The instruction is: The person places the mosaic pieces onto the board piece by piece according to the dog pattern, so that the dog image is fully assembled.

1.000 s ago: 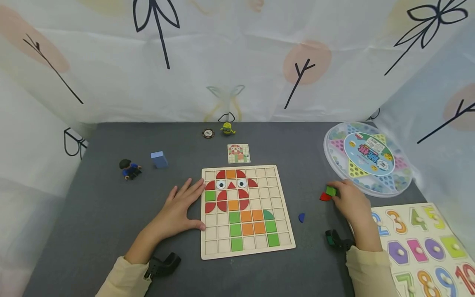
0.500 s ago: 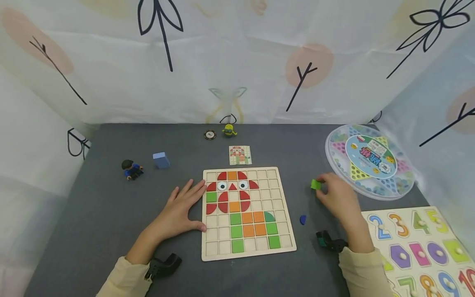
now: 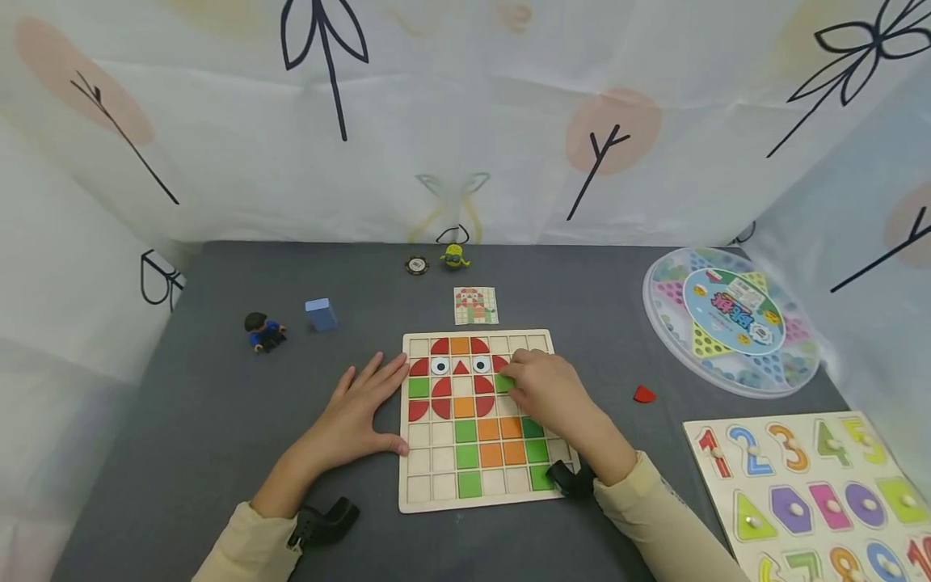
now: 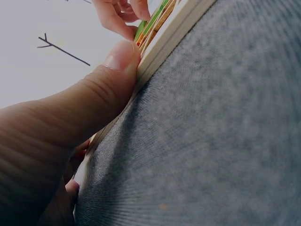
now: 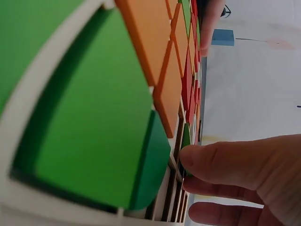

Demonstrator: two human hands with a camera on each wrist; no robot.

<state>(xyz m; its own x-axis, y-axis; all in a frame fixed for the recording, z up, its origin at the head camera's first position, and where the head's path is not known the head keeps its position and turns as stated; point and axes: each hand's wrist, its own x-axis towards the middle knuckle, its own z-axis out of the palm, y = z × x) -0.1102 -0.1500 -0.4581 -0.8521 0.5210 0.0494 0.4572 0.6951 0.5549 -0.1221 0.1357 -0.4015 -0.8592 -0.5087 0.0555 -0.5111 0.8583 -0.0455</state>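
A wooden grid board (image 3: 422,489) lies on the grey table, its cells partly filled with red, orange and green tiles. My left hand (image 3: 349,420) rests at its left edge with fingers spread; in the left wrist view the thumb (image 4: 106,80) presses the board's side. Over the board's upper right, my right hand (image 3: 553,392) pinches a green square tile (image 3: 504,383) at a cell beside the red tiles. The right wrist view shows that thumb (image 5: 207,160) against the green tile (image 5: 186,135). A small picture card (image 3: 476,305) lies behind the board.
A red tile (image 3: 643,394) lies on the table to the right. Farther right are a round game box (image 3: 727,380) and a number puzzle board (image 3: 720,436). A blue block (image 3: 321,314), a toy figure (image 3: 264,331), a round token (image 3: 417,265) and a yellow toy (image 3: 454,257) stand toward the back.
My right hand picked up the green tile beside the red one and carried it left onto the board. The blue tile is now hidden by the right arm. My left hand stays at the board's edge.
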